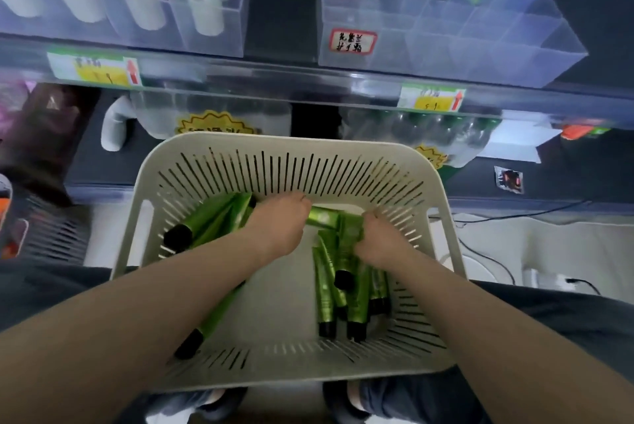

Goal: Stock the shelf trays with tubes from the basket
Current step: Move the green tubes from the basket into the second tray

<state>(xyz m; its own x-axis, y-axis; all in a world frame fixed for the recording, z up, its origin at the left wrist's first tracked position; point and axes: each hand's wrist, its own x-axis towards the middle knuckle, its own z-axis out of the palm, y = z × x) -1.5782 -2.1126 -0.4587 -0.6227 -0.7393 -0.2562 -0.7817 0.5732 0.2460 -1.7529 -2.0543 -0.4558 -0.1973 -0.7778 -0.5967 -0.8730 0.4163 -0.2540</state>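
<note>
The green tubes (326,290) lie in the basket (298,149): one bunch is under our right hand (377,240), whose fingers are curled round the upper ends of some, and another bunch lies just left of our left hand (279,223). The left hand reaches down w/ fingers bent at a tube; whether it grips, we cannot tell. Beyond both hands, on the shelf (308,80), stands the clear tray (446,39) w/ more green tubes at its back.

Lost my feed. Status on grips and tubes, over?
Left grip down in basket, on tubes, hold unclear. Right grip curled round tubes. Way up to tray open.
</note>
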